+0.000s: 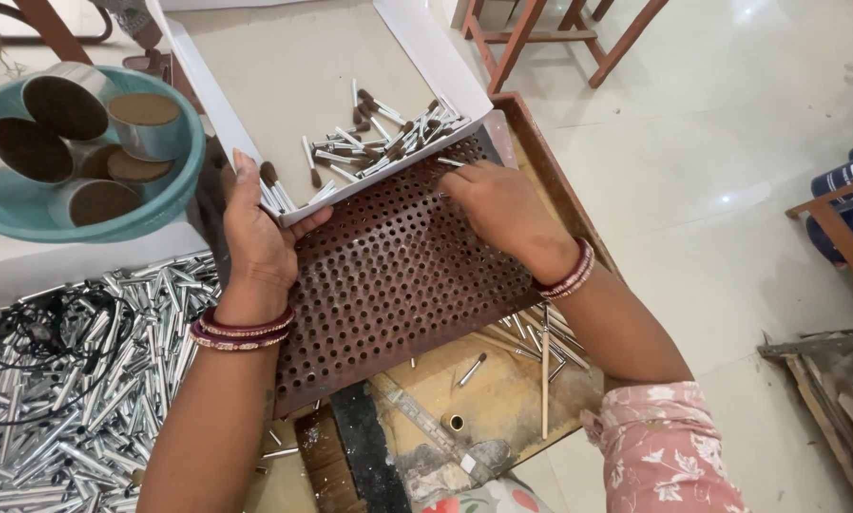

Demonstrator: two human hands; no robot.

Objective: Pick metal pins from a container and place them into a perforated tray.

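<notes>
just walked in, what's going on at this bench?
A person sits over a brown perforated metal plate on a wooden bench. The left hand grips the lip of a shallow white cardboard tray holding small brown-tipped white sticks. The right hand rests fingertips on the plate's far edge, beside the sticks. A heap of silver metal tubes lies to the left, and a teal basin holds foil-wrapped rolls.

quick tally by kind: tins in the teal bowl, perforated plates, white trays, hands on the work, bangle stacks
Tins in the teal bowl: 5, e.g.
Perforated plate: 1
White tray: 1
Hands: 2, left hand at the tray edge, right hand on the plate
Bangle stacks: 2, and
Total: 11
The small brown-tipped sticks and loose metal tubes are too many to count.
</notes>
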